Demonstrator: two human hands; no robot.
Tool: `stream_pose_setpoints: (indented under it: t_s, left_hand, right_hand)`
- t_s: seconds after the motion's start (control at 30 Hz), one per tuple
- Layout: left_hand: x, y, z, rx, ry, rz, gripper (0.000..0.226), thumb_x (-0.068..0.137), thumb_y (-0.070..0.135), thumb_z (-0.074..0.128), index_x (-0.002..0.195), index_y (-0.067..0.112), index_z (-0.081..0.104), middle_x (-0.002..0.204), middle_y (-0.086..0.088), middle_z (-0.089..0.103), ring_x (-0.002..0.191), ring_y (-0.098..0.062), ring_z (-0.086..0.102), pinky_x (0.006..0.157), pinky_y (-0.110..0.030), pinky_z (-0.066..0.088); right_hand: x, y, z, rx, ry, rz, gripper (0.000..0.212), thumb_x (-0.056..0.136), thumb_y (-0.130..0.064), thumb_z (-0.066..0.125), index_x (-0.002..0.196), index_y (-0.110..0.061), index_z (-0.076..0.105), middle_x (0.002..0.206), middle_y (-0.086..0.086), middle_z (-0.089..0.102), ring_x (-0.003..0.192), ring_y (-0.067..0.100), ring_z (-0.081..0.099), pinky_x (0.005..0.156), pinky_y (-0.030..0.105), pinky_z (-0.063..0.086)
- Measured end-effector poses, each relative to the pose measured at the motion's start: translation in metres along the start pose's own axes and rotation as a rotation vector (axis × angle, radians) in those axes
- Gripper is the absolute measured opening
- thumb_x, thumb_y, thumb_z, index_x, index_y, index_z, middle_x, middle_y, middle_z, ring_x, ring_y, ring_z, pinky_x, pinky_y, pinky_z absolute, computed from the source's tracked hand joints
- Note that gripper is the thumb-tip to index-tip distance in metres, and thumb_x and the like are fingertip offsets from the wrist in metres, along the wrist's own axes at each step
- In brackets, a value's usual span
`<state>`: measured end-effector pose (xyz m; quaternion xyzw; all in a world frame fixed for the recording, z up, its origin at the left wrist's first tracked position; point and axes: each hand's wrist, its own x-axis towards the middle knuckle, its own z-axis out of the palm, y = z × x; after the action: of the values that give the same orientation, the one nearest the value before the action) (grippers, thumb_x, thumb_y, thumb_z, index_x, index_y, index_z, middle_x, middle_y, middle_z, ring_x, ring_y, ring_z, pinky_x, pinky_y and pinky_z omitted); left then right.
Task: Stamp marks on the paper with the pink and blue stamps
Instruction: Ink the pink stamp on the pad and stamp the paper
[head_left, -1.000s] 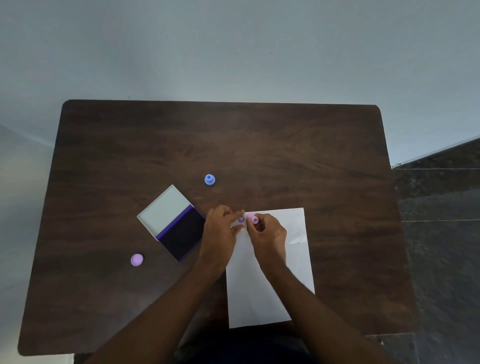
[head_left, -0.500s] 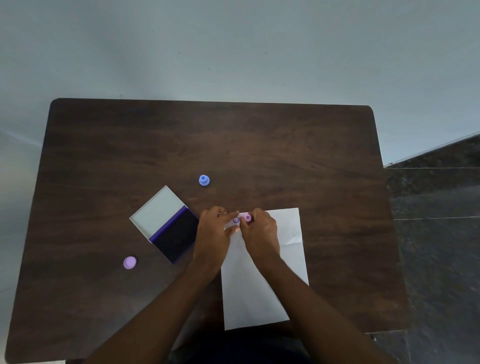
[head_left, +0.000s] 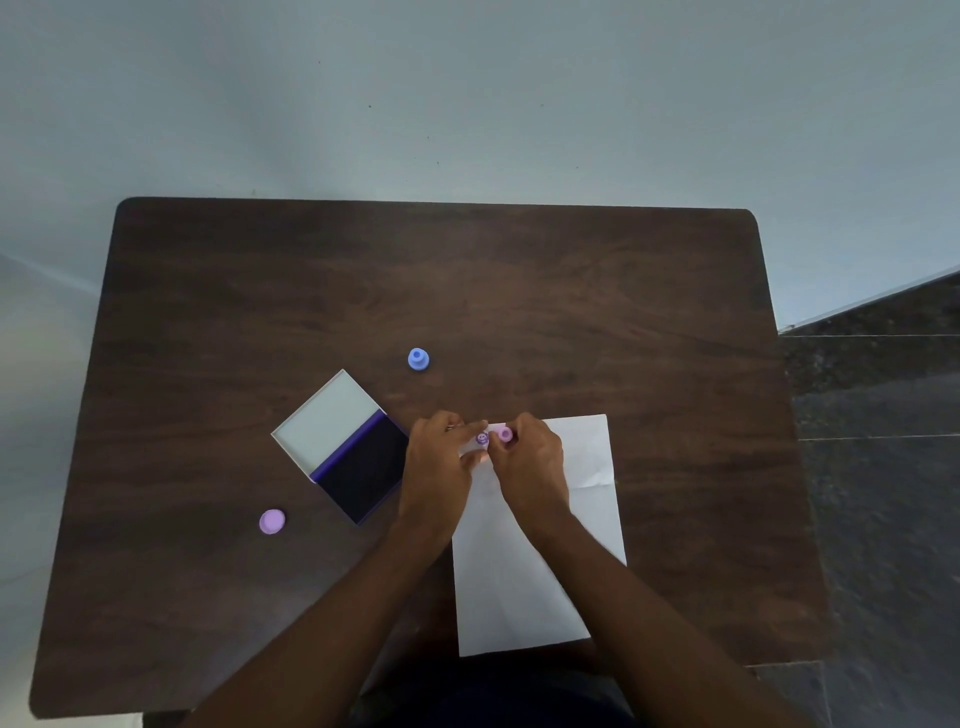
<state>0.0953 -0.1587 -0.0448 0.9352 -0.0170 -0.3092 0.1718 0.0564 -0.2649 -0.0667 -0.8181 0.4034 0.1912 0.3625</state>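
Note:
A white sheet of paper (head_left: 535, 587) lies on the dark wooden table (head_left: 571, 312), near its front edge. My right hand (head_left: 530, 467) grips the small pink stamp (head_left: 505, 434) at the paper's top left corner. Just left of the stamp a round purple mark (head_left: 482, 438) shows on the paper. My left hand (head_left: 439, 470) rests on the paper's left edge, fingertips beside the mark. The blue stamp (head_left: 418, 359) stands upright on the table beyond my hands. An open ink pad (head_left: 358, 465) with a dark pad and white lid lies left of my left hand.
A round pink cap (head_left: 271, 521) lies on the table, left of the ink pad. A pale wall runs behind the table, and dark tiled floor (head_left: 883, 467) shows to the right.
My hands have hardly moved on the paper. The camera view shifted slightly, so everything sits a little differently in the frame.

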Motion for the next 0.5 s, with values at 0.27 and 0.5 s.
stream_pose_setpoints:
  t_s: [0.27, 0.5]
  left_hand:
    - [0.001, 0.005, -0.007, 0.083, -0.068, 0.029, 0.055, 0.093, 0.039, 0.057, 0.142, 0.019, 0.041, 0.146, -0.002, 0.044, 0.131, -0.020, 0.044, 0.111, -0.028, 0.029]
    - [-0.006, 0.000, -0.001, 0.007, 0.046, 0.099, 0.048, 0.091, 0.036, 0.062, 0.135, 0.021, 0.052, 0.139, -0.001, 0.052, 0.124, -0.018, 0.050, 0.107, -0.026, 0.034]
  right_hand:
    - [0.000, 0.001, 0.001, -0.002, -0.009, 0.020, 0.033, 0.085, -0.047, 0.061, 0.103, -0.019, 0.057, 0.105, 0.002, 0.065, 0.079, 0.013, 0.053, 0.076, 0.021, 0.040]
    - [-0.007, 0.002, -0.004, 0.030, -0.001, -0.023, 0.038, 0.086, -0.046, 0.059, 0.110, -0.016, 0.059, 0.112, 0.005, 0.065, 0.090, 0.017, 0.057, 0.088, 0.028, 0.047]
